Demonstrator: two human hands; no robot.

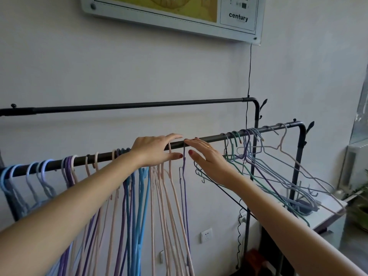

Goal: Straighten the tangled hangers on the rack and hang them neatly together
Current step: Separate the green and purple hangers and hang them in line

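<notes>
Head view shows both hands up at the front rail (207,138) of a black rack. Left hand (157,150) lies over the rail with fingers straight, gripping nothing. Right hand (207,156) is flat too, fingertips touching the rail by a purple hanger (184,176). Straight hangers (139,196) dangle left of it; a tangled bunch (258,162) hangs near the right end.

Matt black metal is seen on the rail (201,140), smooth pastel coating on the wire hangers (173,188).
</notes>
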